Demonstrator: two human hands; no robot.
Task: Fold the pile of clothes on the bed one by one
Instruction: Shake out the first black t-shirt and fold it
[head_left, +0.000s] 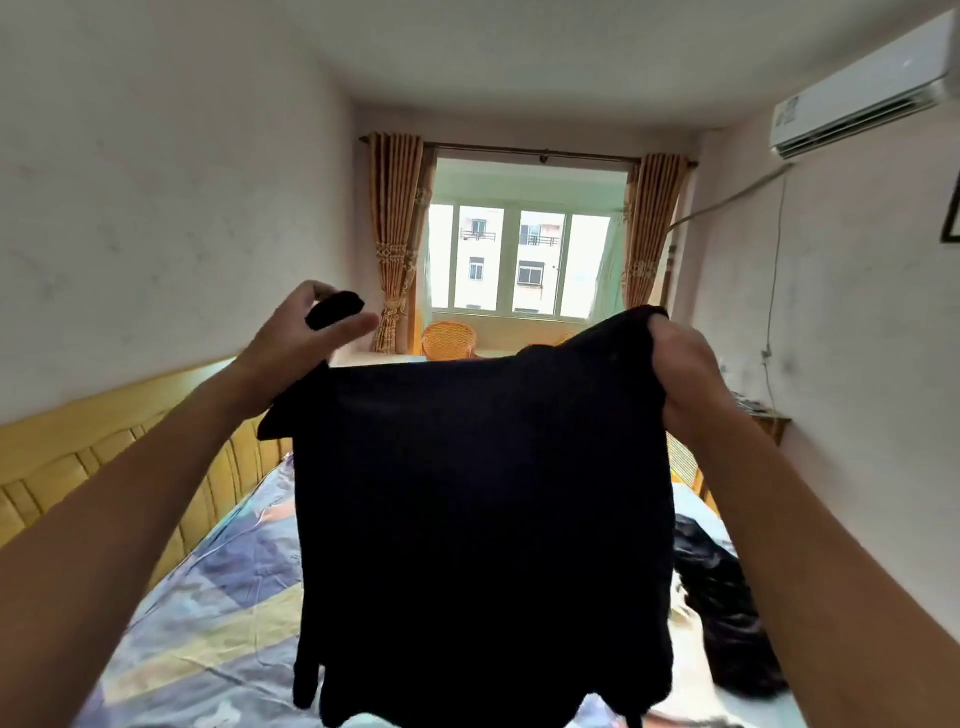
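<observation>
Hands first: I see my left hand (306, 332) up high, pinching one top corner of a black garment (483, 519) between thumb and fingers, with a bit of the cloth sticking up past the fingers. My right hand (680, 364) is a tight fist around the other top corner. The black garment hangs down flat between them, up in the air over the middle of the bed (208, 597). Its bottom edge dangles close to the near edge of the bed, and I cannot tell if it touches. More dark clothes (727, 597) lie in a heap by the right edge of the bed. A yellow headboard (104, 457) runs along the left edge. Far off is a window (519, 260) with orange curtains (395, 234).
</observation>
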